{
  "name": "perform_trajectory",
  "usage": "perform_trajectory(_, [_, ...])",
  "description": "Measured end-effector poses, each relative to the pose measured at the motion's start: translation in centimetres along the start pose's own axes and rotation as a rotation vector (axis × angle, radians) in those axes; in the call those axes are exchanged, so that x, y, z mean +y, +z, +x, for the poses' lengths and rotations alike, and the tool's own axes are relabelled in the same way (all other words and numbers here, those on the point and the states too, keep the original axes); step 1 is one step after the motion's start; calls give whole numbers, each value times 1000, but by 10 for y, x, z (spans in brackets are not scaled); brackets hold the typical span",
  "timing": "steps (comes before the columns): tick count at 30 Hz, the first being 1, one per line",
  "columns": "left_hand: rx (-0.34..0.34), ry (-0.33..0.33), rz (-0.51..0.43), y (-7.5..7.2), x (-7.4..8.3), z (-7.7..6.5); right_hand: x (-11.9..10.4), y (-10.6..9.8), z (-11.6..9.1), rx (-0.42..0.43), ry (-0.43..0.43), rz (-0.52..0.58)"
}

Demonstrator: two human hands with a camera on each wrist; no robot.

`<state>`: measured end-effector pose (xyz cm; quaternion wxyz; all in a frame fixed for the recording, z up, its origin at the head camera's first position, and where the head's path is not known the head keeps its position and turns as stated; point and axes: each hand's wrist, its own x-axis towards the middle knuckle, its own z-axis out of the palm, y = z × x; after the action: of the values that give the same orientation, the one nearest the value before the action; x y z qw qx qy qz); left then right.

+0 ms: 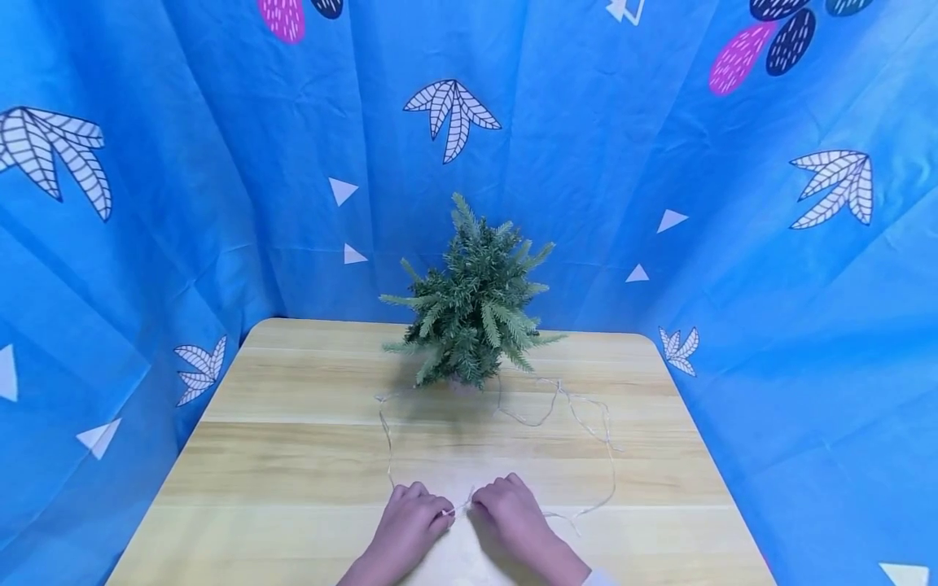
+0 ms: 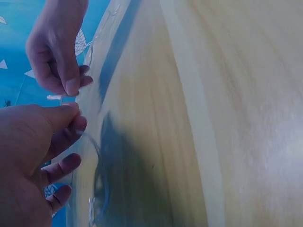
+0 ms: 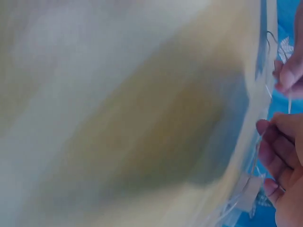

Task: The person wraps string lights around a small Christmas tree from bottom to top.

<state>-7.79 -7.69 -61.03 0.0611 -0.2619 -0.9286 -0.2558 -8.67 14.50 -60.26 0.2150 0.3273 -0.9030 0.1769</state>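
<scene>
A thin, pale string [image 1: 614,480] lies in a loose loop on the table, and its near part runs to both hands. My left hand [image 1: 412,525] pinches it between thumb and forefinger; in the left wrist view a length of the string [image 2: 105,175] hangs from those fingers, the others loosely bent. Close by on the right, my right hand [image 1: 513,521] pinches the string too, with a short bit showing between the hands. In the right wrist view the right hand [image 3: 284,156] is at the edge, its grip partly cut off.
A small artificial pine tree [image 1: 472,301] stands at the back of the wooden table [image 1: 293,472], its base mostly hidden. Some string lies tangled to its right. Blue patterned curtains [image 1: 586,163] surround the table at the back and sides.
</scene>
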Motion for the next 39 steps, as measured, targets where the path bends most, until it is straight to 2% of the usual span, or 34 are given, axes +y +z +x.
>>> perform_trajectory(4, [-19,-33,-18,-7,-3,1,14,-8,4,45,-3,-65])
perform_trajectory(8, [-34,-40,-11,-13,-6,2,25,-18,8,102,-6,-76])
perform_trajectory(13, [6,-7,20,-20,-13,0,38,-31,12,154,22,-101])
perform_trajectory(18, [47,26,86,-32,-24,3,50,-45,16,177,66,-145])
perform_trajectory(25, [77,-4,112,-48,-36,6,64,-62,21,204,119,-172])
perform_trajectory(32, [42,-41,117,-54,-42,8,74,-77,24,250,138,-190])
perform_trajectory(39, [77,-37,130,-61,-51,9,84,-97,28,321,173,-200])
